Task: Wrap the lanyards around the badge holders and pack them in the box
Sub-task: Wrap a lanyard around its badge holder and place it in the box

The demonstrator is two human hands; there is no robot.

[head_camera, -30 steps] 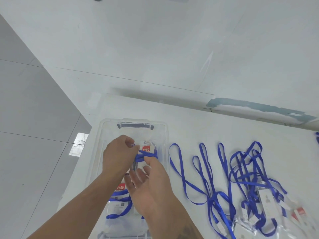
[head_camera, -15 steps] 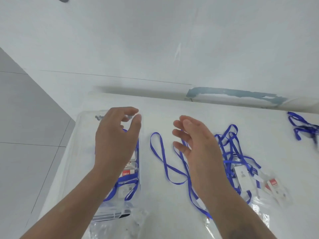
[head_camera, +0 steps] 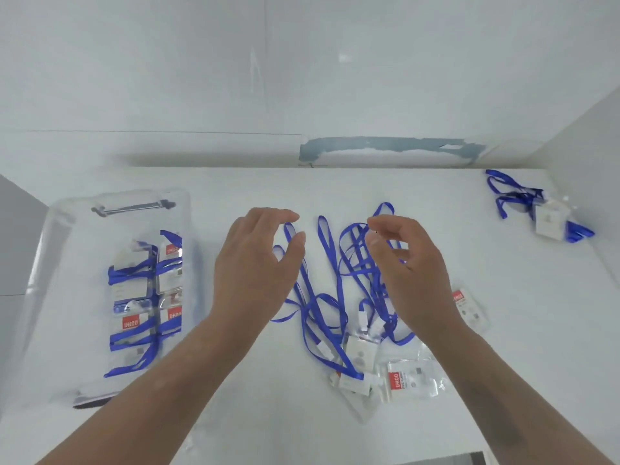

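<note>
My left hand [head_camera: 255,266] and right hand [head_camera: 407,266] hover empty, fingers loose. The lanyards [head_camera: 335,283] cross; lifting one could drag others.

We took it for a plain office or packing room: a white table [head_camera: 335,189] stood against a bare white wall [head_camera: 302,62], grey floor tiles [head_camera: 16,246] left of the table, a strip of peeled paint [head_camera: 385,144] just above its far edge.

Blue, white, clear and red.
Bright blue lanyards [head_camera: 330,263] on white table [head_camera: 503,330]; clear box [head_camera: 50,263] with grey handle [head_camera: 134,207]; clear badge holders [head_camera: 411,380] with white cards, red labels lettered white; teal patch [head_camera: 392,146] on pale wall.
</note>
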